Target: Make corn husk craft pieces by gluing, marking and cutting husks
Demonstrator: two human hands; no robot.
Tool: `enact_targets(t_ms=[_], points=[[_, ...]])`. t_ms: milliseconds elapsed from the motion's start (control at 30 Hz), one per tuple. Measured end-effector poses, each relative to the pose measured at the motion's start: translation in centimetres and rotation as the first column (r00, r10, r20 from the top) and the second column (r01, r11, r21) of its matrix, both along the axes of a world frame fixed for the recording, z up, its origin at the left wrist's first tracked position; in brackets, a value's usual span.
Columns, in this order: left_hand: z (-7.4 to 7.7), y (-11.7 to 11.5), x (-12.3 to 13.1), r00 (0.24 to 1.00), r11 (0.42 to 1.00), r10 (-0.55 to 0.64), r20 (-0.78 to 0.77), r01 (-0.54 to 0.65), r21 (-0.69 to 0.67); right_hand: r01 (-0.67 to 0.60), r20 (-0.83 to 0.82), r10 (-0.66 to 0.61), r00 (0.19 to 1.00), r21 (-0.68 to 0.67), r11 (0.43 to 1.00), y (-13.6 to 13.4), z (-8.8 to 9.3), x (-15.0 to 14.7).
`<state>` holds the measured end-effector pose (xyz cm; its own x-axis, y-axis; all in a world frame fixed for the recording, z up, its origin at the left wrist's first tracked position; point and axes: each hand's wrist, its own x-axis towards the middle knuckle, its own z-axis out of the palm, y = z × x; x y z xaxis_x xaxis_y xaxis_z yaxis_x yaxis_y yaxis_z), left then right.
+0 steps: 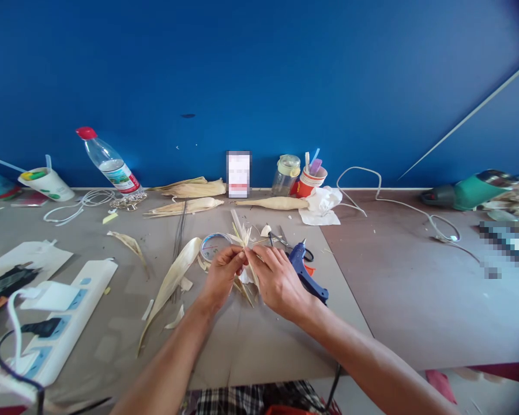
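Between my two hands, over the middle of the table, is a small bundle of pale corn husk strips, its ends fanning out above the fingers. My left hand pinches it with thumb and forefinger. From the other side my right hand closes on the same bundle, fingertips meeting the left ones. Behind the left hand lies a roll of clear tape. A blue glue gun rests just right of my right hand, with scissors beyond it, partly hidden. A long husk leaf lies to the left.
A white power strip with plugs and cables occupies the left front. Along the blue wall stand a water bottle, a phone, a jar and red paper cups. More husks and thin wires lie about.
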<state>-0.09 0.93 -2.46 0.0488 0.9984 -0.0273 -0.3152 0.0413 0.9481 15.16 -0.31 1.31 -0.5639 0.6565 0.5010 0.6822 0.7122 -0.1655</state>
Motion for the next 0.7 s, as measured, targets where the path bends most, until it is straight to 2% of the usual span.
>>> enact_targets(t_ms=[233,400,533,700], points=[[-0.1,-0.3,0.2,0.999,0.999,-0.040,-0.006,0.040,0.008,0.054,0.013,-0.054,0.998,-0.031,0.998,-0.2,1.0,0.3],[0.6,-0.1,0.0,0.996,0.999,0.026,0.085,-0.022,-0.038,0.119,-0.136,-0.125,0.983,-0.048,0.992,0.0,1.0,1.7],[1.0,0.1,-0.2,0.989,0.997,0.050,0.138,-0.042,-0.060,0.168,-0.245,-0.214,0.946,-0.193,0.967,0.1,0.6,3.3],[1.3,0.3,-0.5,0.987,0.995,0.090,0.134,-0.084,-0.052,0.174,-0.256,-0.285,0.924,-0.383,0.907,0.4,1.2,4.4]])
